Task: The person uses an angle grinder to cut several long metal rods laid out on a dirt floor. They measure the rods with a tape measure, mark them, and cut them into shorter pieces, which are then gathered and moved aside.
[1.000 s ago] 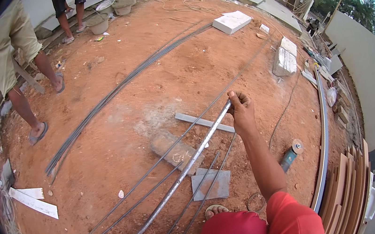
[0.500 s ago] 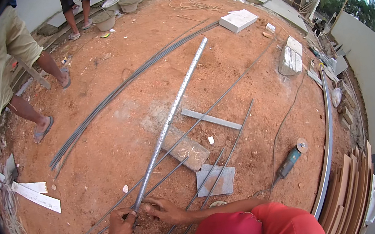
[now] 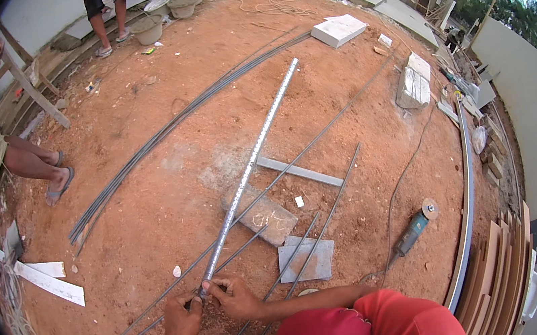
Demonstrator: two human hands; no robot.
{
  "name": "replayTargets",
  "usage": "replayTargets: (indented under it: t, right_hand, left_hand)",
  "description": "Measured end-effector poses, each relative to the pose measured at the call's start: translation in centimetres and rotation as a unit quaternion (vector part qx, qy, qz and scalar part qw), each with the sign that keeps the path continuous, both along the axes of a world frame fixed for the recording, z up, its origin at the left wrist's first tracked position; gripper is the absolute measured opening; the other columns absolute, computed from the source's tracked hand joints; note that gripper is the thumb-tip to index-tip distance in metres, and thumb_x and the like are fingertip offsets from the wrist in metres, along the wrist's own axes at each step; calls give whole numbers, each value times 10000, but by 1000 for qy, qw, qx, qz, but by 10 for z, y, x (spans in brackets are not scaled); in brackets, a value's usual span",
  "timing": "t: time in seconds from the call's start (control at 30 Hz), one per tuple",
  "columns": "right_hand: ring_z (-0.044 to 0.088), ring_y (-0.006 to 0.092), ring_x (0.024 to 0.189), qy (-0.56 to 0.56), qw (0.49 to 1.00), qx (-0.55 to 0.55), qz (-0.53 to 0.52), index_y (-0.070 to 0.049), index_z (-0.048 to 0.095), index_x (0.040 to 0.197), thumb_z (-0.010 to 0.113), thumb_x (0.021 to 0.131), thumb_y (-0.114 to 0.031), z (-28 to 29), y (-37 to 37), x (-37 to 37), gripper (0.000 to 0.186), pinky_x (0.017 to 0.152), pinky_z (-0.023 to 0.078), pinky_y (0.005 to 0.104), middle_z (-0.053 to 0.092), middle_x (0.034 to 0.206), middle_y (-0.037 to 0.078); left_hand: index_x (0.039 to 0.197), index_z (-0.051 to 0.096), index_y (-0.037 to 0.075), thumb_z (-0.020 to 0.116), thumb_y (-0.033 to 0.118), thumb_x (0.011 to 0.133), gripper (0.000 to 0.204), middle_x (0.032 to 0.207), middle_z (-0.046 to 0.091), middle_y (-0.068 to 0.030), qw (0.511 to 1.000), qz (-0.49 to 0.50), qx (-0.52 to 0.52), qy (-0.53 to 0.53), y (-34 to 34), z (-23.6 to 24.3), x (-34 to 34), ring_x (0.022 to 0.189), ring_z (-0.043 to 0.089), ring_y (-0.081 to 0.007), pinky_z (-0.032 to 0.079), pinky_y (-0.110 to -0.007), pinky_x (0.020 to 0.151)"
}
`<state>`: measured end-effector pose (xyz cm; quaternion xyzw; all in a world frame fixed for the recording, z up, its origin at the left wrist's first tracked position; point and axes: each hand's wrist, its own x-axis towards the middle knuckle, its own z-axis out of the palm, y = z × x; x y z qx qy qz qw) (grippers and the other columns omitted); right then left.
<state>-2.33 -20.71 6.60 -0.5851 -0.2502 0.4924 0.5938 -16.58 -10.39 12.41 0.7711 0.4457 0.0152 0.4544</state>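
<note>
A long silver metal tube (image 3: 245, 173) with pale speckles along its far part slants away from me over the ground. My left hand (image 3: 183, 321) is closed round its near end. Just to the right, my right hand (image 3: 233, 298) pinches the tube between thumb and fingers, close to the left thumb. Beneath the tube lie a flat grey stone slab (image 3: 271, 220) and thin steel rods (image 3: 309, 143). Right of the slab, a short grey metal bar (image 3: 303, 172) and a grey sheet piece (image 3: 308, 259) rest on the soil.
An angle grinder (image 3: 415, 232) with its cord lies to the right, near stacked brown boards (image 3: 493, 273) and a long metal profile (image 3: 467, 195). A bundle of rods (image 3: 162, 128) curves across the left. White blocks (image 3: 339, 31) sit farther off. A co-worker's legs (image 3: 37, 164) stand at left.
My right hand has closed its fingers on the tube, and my left hand has shifted slightly right. The tube's near end has moved a little right. The co-worker at left has stepped farther left.
</note>
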Motion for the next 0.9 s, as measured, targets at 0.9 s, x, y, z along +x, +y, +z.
replayTargets:
  t: [0.9]
  right_hand:
    - [676, 153, 790, -13, 891, 87, -446, -28, 607, 1187, 420, 1118, -393, 63, -56, 457, 416, 693, 565, 306, 677, 941, 78]
  left_hand:
    - [947, 733, -16, 619, 238, 1021, 288, 787, 655, -119, 962, -215, -150, 76, 23, -20, 53, 804, 624, -230, 488, -420, 804]
